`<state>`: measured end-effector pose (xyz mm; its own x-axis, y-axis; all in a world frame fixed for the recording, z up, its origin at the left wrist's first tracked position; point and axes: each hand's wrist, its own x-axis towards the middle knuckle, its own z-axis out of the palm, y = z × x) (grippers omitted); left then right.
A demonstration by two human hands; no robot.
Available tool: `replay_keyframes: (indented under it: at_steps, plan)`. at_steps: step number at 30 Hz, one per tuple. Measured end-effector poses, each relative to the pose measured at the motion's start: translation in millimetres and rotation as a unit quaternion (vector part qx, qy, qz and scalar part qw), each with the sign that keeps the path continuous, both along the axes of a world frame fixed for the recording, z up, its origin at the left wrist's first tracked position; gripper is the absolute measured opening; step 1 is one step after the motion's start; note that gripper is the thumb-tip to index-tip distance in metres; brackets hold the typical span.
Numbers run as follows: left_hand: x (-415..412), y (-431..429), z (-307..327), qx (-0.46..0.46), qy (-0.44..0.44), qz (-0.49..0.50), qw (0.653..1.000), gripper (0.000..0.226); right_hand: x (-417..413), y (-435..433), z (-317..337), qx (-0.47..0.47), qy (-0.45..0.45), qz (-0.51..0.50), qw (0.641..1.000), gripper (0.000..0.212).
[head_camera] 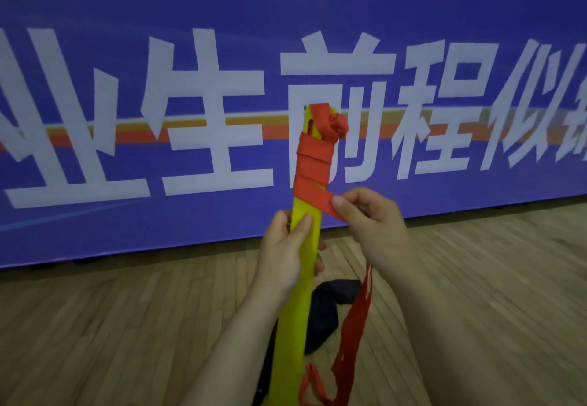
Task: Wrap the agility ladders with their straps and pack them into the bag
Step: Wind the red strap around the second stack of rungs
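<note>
Up before blue banner (190,8), wrapping step about half done. Fingers (303,226) of left hand (282,256) curl round yellow ladder bundle (292,326), held upright. Fingers of right hand (374,224) pinch red strap (313,164) just below wound turns. Few tight turns near top, knot lump above. Long loose tail (352,335) hangs toward wood floor (127,326). Next: pull strap snug, pass round back, wind more turns downward. Ladder: flat, stiff, smooth. Strap: soft, flat, woven. Behind, dark bag (327,310) lies floppy on floor, maybe cloth; too dim to tell.

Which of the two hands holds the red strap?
The right hand pinches the red strap; the left hand only grips the yellow ladder bundle.
</note>
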<state>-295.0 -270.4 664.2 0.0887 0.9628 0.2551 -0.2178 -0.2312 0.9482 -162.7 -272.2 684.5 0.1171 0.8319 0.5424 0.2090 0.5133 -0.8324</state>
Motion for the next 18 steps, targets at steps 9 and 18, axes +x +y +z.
replay_keyframes:
  at_steps: [9, 18]
  plan:
    - [-22, -3, 0, -0.117, -0.065, -0.447, 0.884, 0.034, 1, -16, 3, -0.057, 0.033, 0.231, 0.971, 0.027]
    - [4, -17, -23, 0.010, 0.093, 0.007, 0.996, 0.021, -8, -5, -6, -0.014, -0.005, -0.057, 0.998, 0.026]
